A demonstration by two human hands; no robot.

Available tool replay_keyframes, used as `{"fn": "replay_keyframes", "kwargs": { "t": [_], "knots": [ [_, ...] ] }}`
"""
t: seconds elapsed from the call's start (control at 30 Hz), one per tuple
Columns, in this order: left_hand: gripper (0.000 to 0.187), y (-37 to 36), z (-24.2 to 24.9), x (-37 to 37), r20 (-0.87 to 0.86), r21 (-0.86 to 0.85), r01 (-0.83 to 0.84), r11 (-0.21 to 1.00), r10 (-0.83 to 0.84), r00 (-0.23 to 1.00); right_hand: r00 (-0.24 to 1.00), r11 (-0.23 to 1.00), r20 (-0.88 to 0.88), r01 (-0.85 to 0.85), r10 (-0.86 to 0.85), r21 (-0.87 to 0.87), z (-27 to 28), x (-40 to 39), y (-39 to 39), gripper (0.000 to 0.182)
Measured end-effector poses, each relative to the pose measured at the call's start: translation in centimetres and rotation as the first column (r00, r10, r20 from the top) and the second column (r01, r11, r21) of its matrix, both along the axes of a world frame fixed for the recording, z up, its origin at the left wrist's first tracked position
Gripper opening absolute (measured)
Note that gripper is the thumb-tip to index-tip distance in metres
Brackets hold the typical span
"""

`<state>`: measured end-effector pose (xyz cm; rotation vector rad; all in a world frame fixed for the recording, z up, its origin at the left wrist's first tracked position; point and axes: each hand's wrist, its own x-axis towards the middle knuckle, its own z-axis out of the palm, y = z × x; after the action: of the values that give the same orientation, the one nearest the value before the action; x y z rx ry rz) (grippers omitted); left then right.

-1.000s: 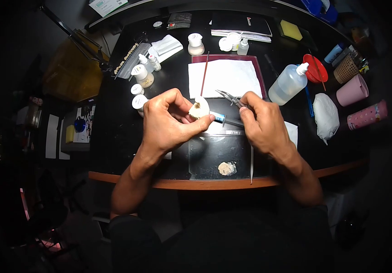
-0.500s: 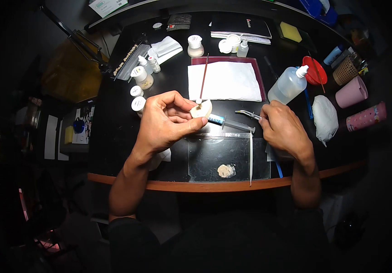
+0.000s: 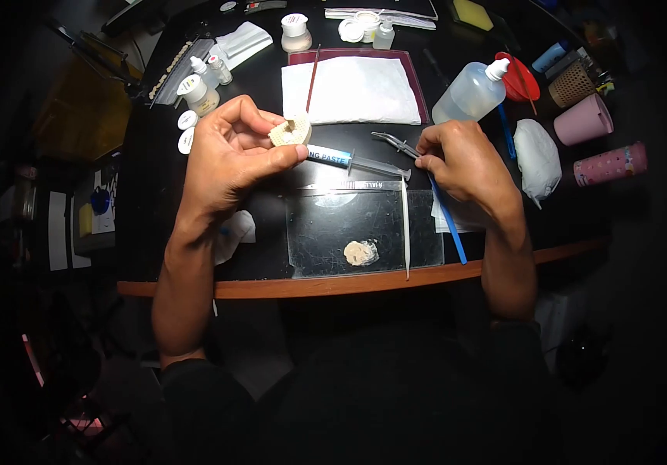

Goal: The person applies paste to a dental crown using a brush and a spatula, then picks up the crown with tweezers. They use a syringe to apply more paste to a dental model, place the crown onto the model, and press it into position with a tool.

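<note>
My left hand (image 3: 229, 151) is closed with fingertips and thumb on a small cream dental cast (image 3: 296, 130), its textured side showing and a dark patch near its top. My right hand (image 3: 465, 159) pinches a pair of metal tweezers (image 3: 397, 142), whose bent tips point left toward the cast, apart from it. Just beyond my left thumb lies a blue-labelled paste syringe (image 3: 341, 158), part of its label hidden by the thumb. Below it is a clear plate (image 3: 318, 240) bearing a blob of beige paste (image 3: 360, 253). A thin white stick-like tool (image 3: 406, 225) lies across the plate's right side.
Behind the hands, a folded white tissue (image 3: 356, 93) carries a thin brush (image 3: 313, 81). A squeeze bottle (image 3: 469, 91) and red bowl (image 3: 518, 77) stand at right, near a pink cup (image 3: 584, 120). Small jars (image 3: 198, 94) stand at left. A blue stick (image 3: 448, 217) lies beside my right wrist.
The view has shifted, so the table appears further up and left. My left hand has turned the cast, showing its textured side. The tweezers stay in my right hand, their angle changed.
</note>
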<state>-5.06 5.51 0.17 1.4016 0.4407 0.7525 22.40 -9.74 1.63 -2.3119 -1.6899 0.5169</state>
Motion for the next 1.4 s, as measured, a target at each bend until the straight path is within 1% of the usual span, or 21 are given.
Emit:
{"fn": "replay_keyframes", "kwargs": {
  "t": [0.1,0.2,0.23,0.27,0.33,0.37,0.47,0.5,0.63,0.73,0.77,0.83,0.9,0.93,1.0,1.03,1.1,1.13,1.2,1.3,1.4],
  "knots": [
    [0.035,-0.3,0.4,0.1,0.041,-0.017,-0.004,1.000,0.005,0.999,0.999,0.999,0.033,0.022,-0.023,0.032,0.3,-0.2,-0.4,0.018],
    [0.036,0.0,0.5,-0.1,0.011,-0.044,0.005,0.999,-0.005,1.000,0.985,0.942,0.125,-0.151,0.118,0.299,0.4,-0.3,-1.9,0.018],
    [0.038,0.2,0.1,-0.1,0.009,-0.039,0.007,0.999,-0.006,1.000,0.965,0.903,0.097,-0.261,0.242,0.342,0.0,-0.1,-2.6,0.023],
    [0.039,0.3,0.1,-0.1,0.011,-0.033,-0.009,0.999,0.009,1.000,0.940,0.904,0.055,-0.338,0.336,0.262,1.5,-1.4,-3.3,0.022],
    [0.042,0.1,0.3,0.0,0.006,-0.024,-0.036,0.999,0.036,0.999,0.852,0.830,-0.037,-0.498,0.522,0.251,0.5,-2.4,-4.6,0.029],
    [0.047,0.0,0.6,0.1,-0.034,-0.029,-0.048,0.998,0.047,0.998,0.833,0.816,-0.005,-0.542,0.554,0.204,0.2,-2.9,-5.2,0.032],
    [0.047,0.2,-0.1,0.0,-0.001,0.055,-0.037,0.998,0.037,0.999,0.819,0.802,0.051,-0.570,0.571,0.176,-0.4,-3.3,-5.7,0.030],
    [0.048,0.2,0.0,0.0,0.006,0.045,-0.025,0.999,0.025,1.000,0.788,0.762,0.091,-0.612,0.608,0.212,-0.8,-3.0,-5.6,0.026],
    [0.051,0.1,0.4,-0.1,-0.026,0.068,-0.030,0.997,0.032,0.999,0.723,0.697,0.051,-0.680,0.689,0.229,-0.2,-2.4,-4.5,0.017],
    [0.052,0.2,0.2,-0.1,-0.053,0.078,-0.020,0.997,0.024,0.998,0.782,0.829,-0.283,-0.489,0.555,0.271,0.8,-2.3,-3.8,0.012],
    [0.051,0.1,0.4,-0.1,-0.075,0.072,-0.016,0.997,0.021,0.997,0.754,0.837,-0.381,-0.415,0.536,0.356,-0.4,-1.2,-3.5,0.009],
    [0.049,0.0,0.5,-0.1,-0.090,0.061,0.013,0.998,-0.007,0.996,0.641,0.860,-0.606,-0.180,0.471,0.478,-1.8,-0.7,-3.7,0.011],
    [0.050,-0.1,0.5,-0.2,-0.100,0.077,0.017,0.997,-0.009,0.995,0.564,0.882,-0.756,0.097,0.334,0.462,-2.0,-1.4,-4.2,0.015],
    [0.051,-0.1,0.5,-0.2,-0.114,0.082,0.015,0.997,-0.006,0.994,0.447,0.820,-0.816,0.258,0.368,0.511,-2.3,-2.4,-4.4,0.014],
    [0.053,-0.1,0.4,-0.1,-0.139,0.092,0.016,0.996,-0.003,0.990,0.364,0.761,-0.830,0.354,0.423,0.544,-2.5,-4.2,-6.1,0.013],
    [0.054,-0.2,0.1,-0.1,-0.112,0.082,-0.001,0.997,0.010,0.994,0.445,0.736,-0.813,0.389,0.375,0.553,-2.6,-5.5,-7.2,0.011],
    [0.052,0.0,-0.4,0.0,-0.092,0.075,0.023,0.997,-0.016,0.996,0.599,0.714,-0.709,0.304,0.371,0.630,-3.4,-7.6,-9.4,0.015],
    [0.052,0.2,-0.5,0.1,-0.081,0.075,0.035,0.997,-0.029,0.996,0.630,0.677,-0.653,0.262,0.420,0.688,-4.4,-8.5,-10.1,0.013],
    [0.051,-0.2,-0.3,0.1,-0.101,0.091,0.039,0.995,-0.030,0.994,0.713,0.665,-0.571,0.196,0.408,0.721,-5.3,-9.8,-11.0,0.007],
    [0.052,-0.3,-0.4,0.3,-0.120,0.106,0.049,0.993,-0.036,0.992,0.841,0.681,-0.384,0.026,0.381,0.732,-6.1,-9.9,-11.0,0.011],
    [0.048,-0.3,-0.5,0.1,-0.157,0.157,0.060,0.986,-0.035,0.987,0.869,0.676,-0.348,0.021,0.352,0.737,-6.4,-10.4,-10.9,0.011]
  ]
}}
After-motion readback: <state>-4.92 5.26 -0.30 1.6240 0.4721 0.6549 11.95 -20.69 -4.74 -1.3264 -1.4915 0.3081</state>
